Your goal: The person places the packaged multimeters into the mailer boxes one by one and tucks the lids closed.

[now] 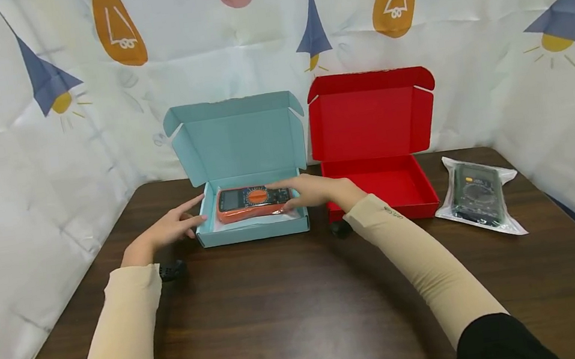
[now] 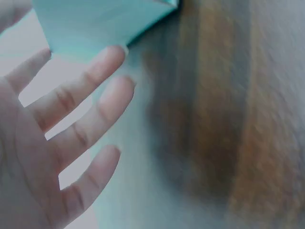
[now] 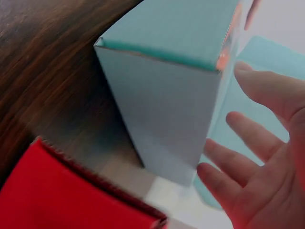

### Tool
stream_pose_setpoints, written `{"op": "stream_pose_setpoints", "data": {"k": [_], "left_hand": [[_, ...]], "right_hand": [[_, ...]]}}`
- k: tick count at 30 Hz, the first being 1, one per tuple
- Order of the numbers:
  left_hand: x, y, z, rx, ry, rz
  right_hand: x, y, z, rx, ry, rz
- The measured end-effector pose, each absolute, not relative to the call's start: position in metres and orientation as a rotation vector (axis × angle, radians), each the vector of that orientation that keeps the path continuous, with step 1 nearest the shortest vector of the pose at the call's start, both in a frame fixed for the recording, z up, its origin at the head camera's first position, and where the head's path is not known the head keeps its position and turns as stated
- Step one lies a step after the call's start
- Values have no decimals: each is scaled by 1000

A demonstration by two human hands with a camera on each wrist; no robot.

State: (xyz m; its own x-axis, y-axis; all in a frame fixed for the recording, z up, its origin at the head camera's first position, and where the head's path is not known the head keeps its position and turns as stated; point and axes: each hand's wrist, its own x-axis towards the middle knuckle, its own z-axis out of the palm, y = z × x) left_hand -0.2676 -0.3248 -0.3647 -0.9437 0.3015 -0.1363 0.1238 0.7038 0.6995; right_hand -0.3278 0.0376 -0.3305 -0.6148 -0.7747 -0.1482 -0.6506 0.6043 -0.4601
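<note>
An orange and black multimeter (image 1: 248, 211) in clear wrap lies in the open light-blue box (image 1: 251, 233), its dial facing up. Over the meter's right end reaches my right hand (image 1: 311, 191), thumb and fingers spread at its edges; the right wrist view has this hand (image 3: 267, 162) beside the box's side wall (image 3: 162, 105), the meter mostly hidden. My left hand (image 1: 168, 228) is at the box's left edge, fingertips touching or very near it. Its fingers are spread and relaxed in the left wrist view, where the hand (image 2: 62, 124) is beside the blue box (image 2: 95, 24).
An open, empty red box (image 1: 380, 182) stands right of the blue one, both lids raised at the back. Farther right lies a dark multimeter (image 1: 477, 194) in a clear bag. A patterned white cloth (image 1: 249, 57) hangs behind the brown table (image 1: 272, 315).
</note>
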Motion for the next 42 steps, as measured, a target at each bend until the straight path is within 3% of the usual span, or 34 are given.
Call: {"op": "stream_pose_setpoints", "data": {"k": [8,23,34,42], "left_hand": [[-268,-317,-351,321,2903,969],[-264,-323,-331,120,3055,1296],[-279,-300,-311,-61,3068,1464],[-289,-278,-309,-148,2904,1829]], "right_hand": [[-331,60,-341,-1043,2614,-954],[-335,88,-342,-668,2744,-1737],[-341,87,-324,-588,2700,-1884],[-341,75,-324,-641,2569,-1870]]}}
